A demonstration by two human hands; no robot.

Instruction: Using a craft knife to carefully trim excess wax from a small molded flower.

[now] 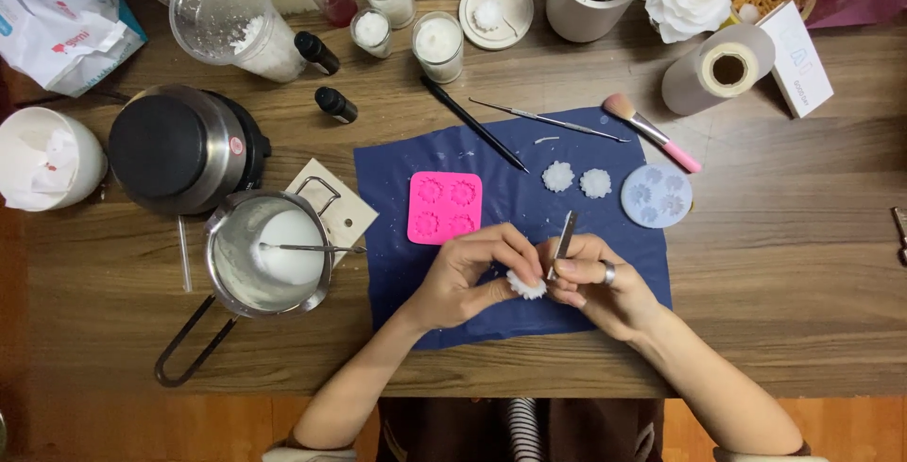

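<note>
White wax flower (526, 284): pinched in the left hand (470, 273), thumb and fingertips closed round its edge, low over the front of the blue cloth (515, 320); it sits between the two hands, just under the tool's lower end.
Metal tool (563, 244): thin flat blade, held upright in the right hand (590, 278), fingers curled shut round its lower part; a ring shows on one finger. The grip looks suited to scraping the flower's rim, as I judge it.
Cloth: likely spread to catch wax crumbs; white flecks lie on it.
Pink mould (444, 207): flat on the cloth, just beyond the left hand.
Finished flowers (575, 179): two white ones side by side, near the round pale blue mould (657, 196).
Melting pot (267, 252): left of the cloth, wax inside.
</note>
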